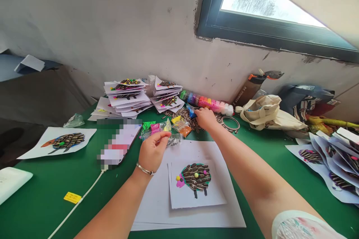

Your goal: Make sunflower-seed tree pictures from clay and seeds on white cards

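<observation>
My left hand [153, 150], with a silver bracelet at the wrist, is closed, thumb and fingertips pressed together. What it pinches, if anything, I cannot make out. A clear bag with dark contents [175, 140] lies right beside those fingertips. Farther back, my right hand [206, 118] has its fingers closed on a small packet of blue clay [191, 111] at the edge of the sunflower seeds [183, 114]. Below both hands, a paper card [218, 194] lies on larger white sheets [151, 209]. It bears a hedgehog-like picture [196, 176] of striped seeds with a pink head and coloured dots.
Clay packets, one pink [155, 128] and one orange [185, 131], lie near a phone [119, 145]. Stacked picture cards [127, 99] and a row of coloured clay [207, 102] stand by the wall. A tape roll [230, 124], cloth bag [269, 114] and bottle [248, 87] are at right.
</observation>
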The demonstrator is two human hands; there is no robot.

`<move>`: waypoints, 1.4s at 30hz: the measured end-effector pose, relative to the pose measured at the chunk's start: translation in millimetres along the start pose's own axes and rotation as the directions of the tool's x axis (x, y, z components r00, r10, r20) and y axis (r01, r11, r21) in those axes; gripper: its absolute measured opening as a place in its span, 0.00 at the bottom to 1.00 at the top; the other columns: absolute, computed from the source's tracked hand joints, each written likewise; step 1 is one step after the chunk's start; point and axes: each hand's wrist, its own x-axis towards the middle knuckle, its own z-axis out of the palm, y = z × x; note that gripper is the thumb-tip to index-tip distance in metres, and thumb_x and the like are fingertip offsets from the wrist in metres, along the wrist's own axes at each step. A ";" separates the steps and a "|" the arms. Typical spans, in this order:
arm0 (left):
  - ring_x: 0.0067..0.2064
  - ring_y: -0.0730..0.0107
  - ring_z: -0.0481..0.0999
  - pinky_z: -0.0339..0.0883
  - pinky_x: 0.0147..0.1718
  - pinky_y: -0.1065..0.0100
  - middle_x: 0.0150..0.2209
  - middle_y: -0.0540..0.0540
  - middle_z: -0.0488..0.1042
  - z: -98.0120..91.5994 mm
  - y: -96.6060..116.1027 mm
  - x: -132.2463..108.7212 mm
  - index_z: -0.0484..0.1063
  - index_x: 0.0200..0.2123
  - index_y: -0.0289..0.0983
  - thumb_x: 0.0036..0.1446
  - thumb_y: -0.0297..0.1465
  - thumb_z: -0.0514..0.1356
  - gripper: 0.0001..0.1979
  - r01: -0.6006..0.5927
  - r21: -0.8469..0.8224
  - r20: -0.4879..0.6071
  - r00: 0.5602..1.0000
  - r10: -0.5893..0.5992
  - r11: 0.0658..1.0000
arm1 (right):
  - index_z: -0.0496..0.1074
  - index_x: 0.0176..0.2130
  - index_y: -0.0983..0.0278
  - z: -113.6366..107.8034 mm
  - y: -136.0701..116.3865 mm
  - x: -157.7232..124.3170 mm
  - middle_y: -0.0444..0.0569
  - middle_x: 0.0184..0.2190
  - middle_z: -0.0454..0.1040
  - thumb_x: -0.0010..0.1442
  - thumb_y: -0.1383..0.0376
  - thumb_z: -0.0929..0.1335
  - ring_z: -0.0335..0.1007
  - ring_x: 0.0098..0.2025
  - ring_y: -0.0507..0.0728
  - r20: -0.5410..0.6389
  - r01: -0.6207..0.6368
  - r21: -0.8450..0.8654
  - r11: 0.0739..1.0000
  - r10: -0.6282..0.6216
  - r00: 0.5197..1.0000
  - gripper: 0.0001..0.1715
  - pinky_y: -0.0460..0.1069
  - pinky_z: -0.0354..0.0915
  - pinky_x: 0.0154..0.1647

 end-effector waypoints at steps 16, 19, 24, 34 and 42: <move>0.38 0.62 0.78 0.71 0.38 0.67 0.35 0.46 0.80 2.7 4.6 -2.6 0.78 0.34 0.37 0.50 0.36 0.58 0.12 0.042 -0.011 0.063 0.997 -0.041 0.999 | 0.74 0.42 0.68 1.1 -5.1 3.4 0.61 0.43 0.74 0.63 0.67 0.61 0.65 0.49 0.64 -0.040 0.057 -0.030 0.998 -0.059 0.997 0.14 0.59 0.57 0.49; 0.37 0.62 0.78 0.71 0.37 0.66 0.35 0.46 0.80 2.9 5.2 -2.8 0.79 0.34 0.37 0.50 0.36 0.57 0.13 0.028 0.005 0.066 0.997 -0.029 1.000 | 0.72 0.45 0.68 2.3 -10.5 7.8 0.56 0.44 0.73 0.64 0.63 0.63 0.67 0.48 0.62 -0.043 0.038 -0.046 0.998 -0.040 0.998 0.14 0.60 0.62 0.49; 0.36 0.61 0.78 0.72 0.37 0.65 0.34 0.45 0.80 3.3 3.4 -2.9 0.79 0.33 0.37 0.51 0.36 0.57 0.12 0.039 0.007 0.073 0.997 -0.039 0.999 | 0.66 0.52 0.65 1.1 -17.4 14.4 0.52 0.51 0.68 0.63 0.59 0.66 0.69 0.46 0.57 -0.051 0.075 -0.051 0.996 -0.077 0.996 0.20 0.57 0.69 0.45; 0.44 0.57 0.76 0.73 0.42 0.59 0.43 0.41 0.77 8.2 4.4 -5.6 0.71 0.48 0.35 0.50 0.46 0.63 0.26 0.159 -0.372 0.125 0.985 -0.120 0.915 | 0.70 0.32 0.63 -50.4 -53.1 -67.3 0.51 0.31 0.72 0.63 0.66 0.61 0.62 0.39 0.58 -0.265 0.303 -0.004 0.953 -0.293 0.919 0.11 0.54 0.51 0.41; 0.34 0.66 0.75 0.75 0.34 0.63 0.32 0.47 0.75 15.5 21.1 -20.7 0.74 0.39 0.33 0.41 0.47 0.69 0.27 0.380 -0.428 0.377 0.900 -0.220 0.820 | 0.69 0.29 0.63 -52.0 -84.3 -155.1 0.48 0.27 0.70 0.62 0.69 0.62 0.60 0.32 0.55 -0.500 0.453 0.278 0.847 -0.275 0.821 0.11 0.51 0.52 0.36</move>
